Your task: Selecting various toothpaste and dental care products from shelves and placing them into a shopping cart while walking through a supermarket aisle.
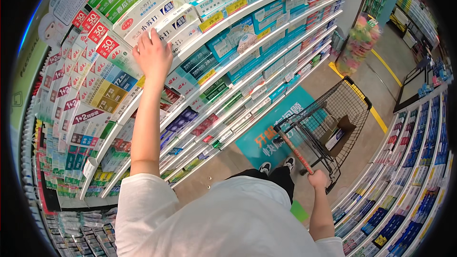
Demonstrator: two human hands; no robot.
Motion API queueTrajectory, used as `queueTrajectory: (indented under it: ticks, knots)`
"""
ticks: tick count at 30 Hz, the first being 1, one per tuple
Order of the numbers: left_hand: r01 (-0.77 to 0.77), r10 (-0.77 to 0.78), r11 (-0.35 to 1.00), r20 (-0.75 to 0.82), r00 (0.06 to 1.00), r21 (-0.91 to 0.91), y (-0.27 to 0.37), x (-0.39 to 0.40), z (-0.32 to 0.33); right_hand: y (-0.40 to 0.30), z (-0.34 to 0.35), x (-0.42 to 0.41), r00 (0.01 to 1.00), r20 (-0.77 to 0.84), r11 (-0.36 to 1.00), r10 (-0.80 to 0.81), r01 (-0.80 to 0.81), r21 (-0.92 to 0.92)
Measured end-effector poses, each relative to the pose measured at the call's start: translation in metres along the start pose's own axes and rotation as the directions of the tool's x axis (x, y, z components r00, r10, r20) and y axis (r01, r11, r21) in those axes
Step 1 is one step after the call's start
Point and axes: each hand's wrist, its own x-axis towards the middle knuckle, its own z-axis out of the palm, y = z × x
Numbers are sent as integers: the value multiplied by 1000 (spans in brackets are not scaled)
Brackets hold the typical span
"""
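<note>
My left hand [152, 56] is raised to the upper shelf on the left, fingers apart, over a row of white toothpaste boxes [151, 17]. Its fingertips overlap the fronts of these boxes; whether they press on one I cannot tell. Just left of that hand stand more toothpaste boxes [112, 48] with red price marks. Low on the right, my right hand [317, 179] is wrapped around the handle [294, 151] of a black wire shopping cart [351, 109]. Inside the cart lie a brown paper bag [344, 128] and a small white and blue box [334, 139].
Tiered shelves [228, 114] of boxed goods curve along the left. Another stocked shelf [403, 185] runs along the right. A teal floor sticker [257, 142] lies beside the cart. Beyond it stands a clear bin [360, 43] of colourful items, near yellow floor lines [378, 114].
</note>
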Motion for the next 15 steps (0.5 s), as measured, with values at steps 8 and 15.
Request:
queueTrajectory:
  ticks: [8, 15]
  knots:
    - [7, -5, 998, 30, 1000, -55, -6, 5, -5, 0, 10, -8, 1000, -5, 999, -30, 30, -24]
    - [-93, 29, 975, -299, 954, -201, 4, -10, -23, -2, 12, -27, 1000, -1, 999, -19, 19, -37]
